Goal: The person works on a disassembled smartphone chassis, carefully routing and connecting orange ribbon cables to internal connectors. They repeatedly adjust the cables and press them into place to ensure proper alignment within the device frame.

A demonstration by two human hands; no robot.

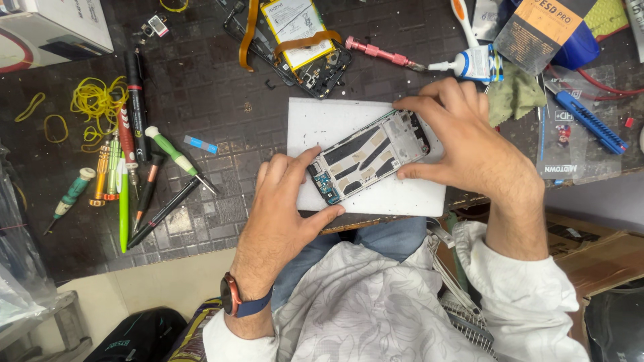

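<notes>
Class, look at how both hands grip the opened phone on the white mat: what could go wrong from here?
1. The phone frame could flex between the left hand and right hand.
2. The white mat reaches the table edge, so the frame might slide off.
3. The glue bottle nearby could get knocked.

White mat [322, 127], yellow rubber bands [97, 100]

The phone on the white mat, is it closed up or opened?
Opened. The phone frame lies back cover off on the white mat, bare metal and a small circuit board showing, held by left hand and right hand.
</notes>
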